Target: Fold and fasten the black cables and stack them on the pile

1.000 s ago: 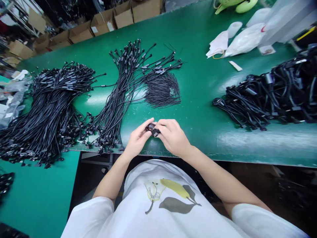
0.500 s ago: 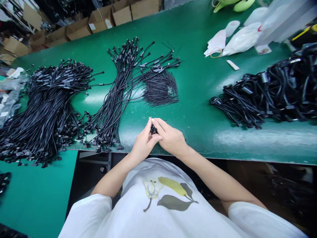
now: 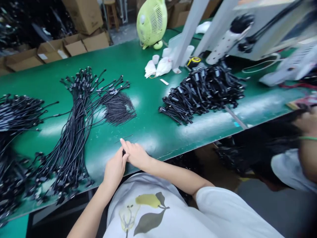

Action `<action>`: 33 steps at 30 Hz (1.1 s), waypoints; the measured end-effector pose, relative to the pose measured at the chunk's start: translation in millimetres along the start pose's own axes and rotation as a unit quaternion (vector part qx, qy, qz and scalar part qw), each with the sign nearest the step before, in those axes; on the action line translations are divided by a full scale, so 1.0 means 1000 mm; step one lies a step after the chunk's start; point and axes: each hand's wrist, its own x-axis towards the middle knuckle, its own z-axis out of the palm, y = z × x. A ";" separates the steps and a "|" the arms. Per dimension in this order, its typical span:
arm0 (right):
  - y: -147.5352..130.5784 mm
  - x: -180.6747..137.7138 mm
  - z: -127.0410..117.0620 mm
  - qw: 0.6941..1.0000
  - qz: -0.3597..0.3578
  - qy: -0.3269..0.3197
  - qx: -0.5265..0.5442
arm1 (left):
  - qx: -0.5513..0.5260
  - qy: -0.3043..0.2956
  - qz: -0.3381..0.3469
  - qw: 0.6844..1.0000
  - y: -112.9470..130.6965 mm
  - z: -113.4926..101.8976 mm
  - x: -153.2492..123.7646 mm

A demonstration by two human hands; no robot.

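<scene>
Fingertip control suits this close work: the left hand [image 3: 115,172] and right hand [image 3: 136,154] sit narrowly together, pinching a small black connector [image 3: 123,152], mostly hidden, over the green tabletop [image 3: 158,132] near its edge, beside bundled black cables [image 3: 71,132].

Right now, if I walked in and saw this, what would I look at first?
You'd probably notice the big bundles of black cables first, heaped across the left and middle of the green workbench. A lime-green fan stands out at the far side. At the near edge, the left hand and right hand meet around a small black piece.
</scene>
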 end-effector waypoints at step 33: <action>0.034 -0.018 -0.013 0.981 -0.123 0.145 -0.045 | -0.322 0.029 -0.064 0.944 0.017 0.013 0.009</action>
